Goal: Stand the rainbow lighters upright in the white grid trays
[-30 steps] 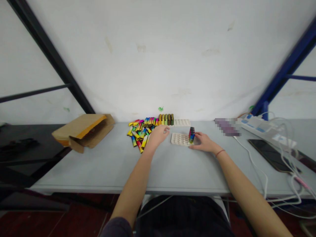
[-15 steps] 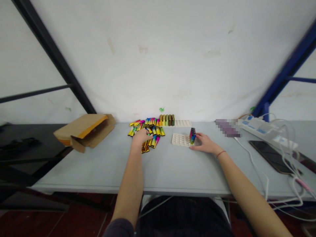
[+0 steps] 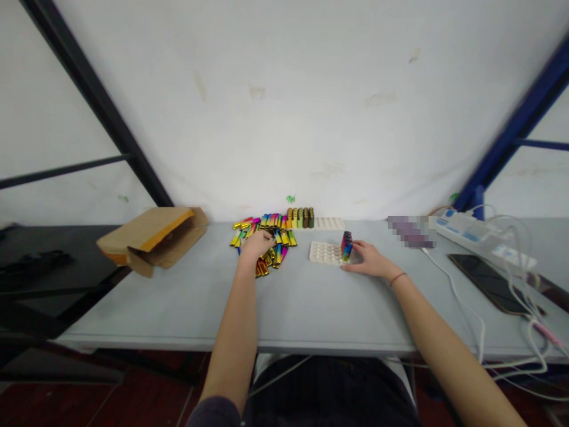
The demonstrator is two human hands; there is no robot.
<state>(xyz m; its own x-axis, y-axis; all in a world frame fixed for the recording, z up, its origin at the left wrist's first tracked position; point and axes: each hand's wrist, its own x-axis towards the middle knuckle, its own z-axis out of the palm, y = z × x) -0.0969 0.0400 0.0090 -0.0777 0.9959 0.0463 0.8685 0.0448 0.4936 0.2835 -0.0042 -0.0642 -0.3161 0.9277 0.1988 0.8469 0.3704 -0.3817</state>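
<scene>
My left hand [image 3: 258, 244] is over a loose pile of shiny rainbow-coloured sticks [image 3: 281, 255] that look like lighters. Its fingers are drawn together, and what they hold, if anything, is hidden. My right hand [image 3: 370, 259] grips the right end of a white tray [image 3: 323, 252] with rows of round holes, thumb at the near corner. Its fingers touch a short row of upright sticks [image 3: 346, 246] with dark tops, standing in that end of the tray.
Behind the pile, a block of upright yellow-to-dark sticks [image 3: 300, 218] adjoins a second holed tray [image 3: 329, 223] by the wall. An open cardboard box [image 3: 153, 234] lies at left. A phone [image 3: 491, 282], a power strip [image 3: 473, 228] and white cables are at right.
My left hand has shifted slightly within the pile, its fingertips now more drawn in and raised. My right hand and the tray have stayed in place.
</scene>
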